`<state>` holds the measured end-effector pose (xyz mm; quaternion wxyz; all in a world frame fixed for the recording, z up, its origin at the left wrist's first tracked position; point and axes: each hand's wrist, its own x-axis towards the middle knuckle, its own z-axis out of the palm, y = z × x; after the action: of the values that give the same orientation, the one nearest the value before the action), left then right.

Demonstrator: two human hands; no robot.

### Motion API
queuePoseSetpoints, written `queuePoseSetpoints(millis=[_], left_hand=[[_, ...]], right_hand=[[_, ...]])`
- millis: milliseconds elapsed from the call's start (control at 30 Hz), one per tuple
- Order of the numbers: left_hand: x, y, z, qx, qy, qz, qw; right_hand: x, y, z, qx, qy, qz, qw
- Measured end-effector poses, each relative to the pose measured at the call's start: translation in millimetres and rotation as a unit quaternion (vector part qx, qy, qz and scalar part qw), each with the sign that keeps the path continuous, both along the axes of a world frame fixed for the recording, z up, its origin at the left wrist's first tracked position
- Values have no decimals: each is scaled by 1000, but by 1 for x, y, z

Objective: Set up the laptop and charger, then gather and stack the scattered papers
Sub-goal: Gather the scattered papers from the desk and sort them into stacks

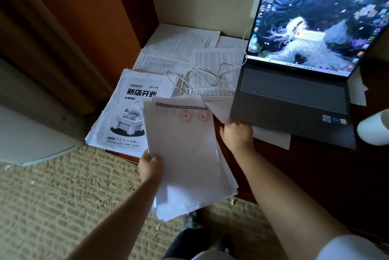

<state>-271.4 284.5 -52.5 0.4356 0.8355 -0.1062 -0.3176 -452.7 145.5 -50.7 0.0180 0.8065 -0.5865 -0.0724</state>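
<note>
Dark wood makes up the counter (315,175), set into a corner with beige walls and patterned carpet (63,207) below. From the head view, an open laptop (294,101) stands at the right of the counter, its screen lit, and a white charger cable (202,74) runs from its left side in loose loops across scattered papers (179,49) spread toward the corner. A printed flyer (126,112) lies on a small pile at the counter's left edge. The left hand (150,167) grips a stack of sheets (185,154) by its left edge, held over the counter's front edge. The right hand (236,133) pinches the corner of a single sheet (219,108) just beside the laptop's front left corner. A white cup (373,129) shows at the far right.
</note>
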Motion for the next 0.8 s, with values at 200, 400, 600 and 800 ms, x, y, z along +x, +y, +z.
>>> queuePoseSetpoints(millis=[200,400,600,800], left_hand=[[-3,-1,8,-16,26,-8,1000],[-5,1,8,-18,83,-37,996],[-11,2,13,-10,92,-47,995],[17,11,23,-23,-108,-74,991]], right_hand=[[2,-1,5,-96,23,-10,995],[-3,0,8,-121,-12,11,993],[-6,2,13,-71,29,27,997],[13,7,22,3,-61,55,997]])
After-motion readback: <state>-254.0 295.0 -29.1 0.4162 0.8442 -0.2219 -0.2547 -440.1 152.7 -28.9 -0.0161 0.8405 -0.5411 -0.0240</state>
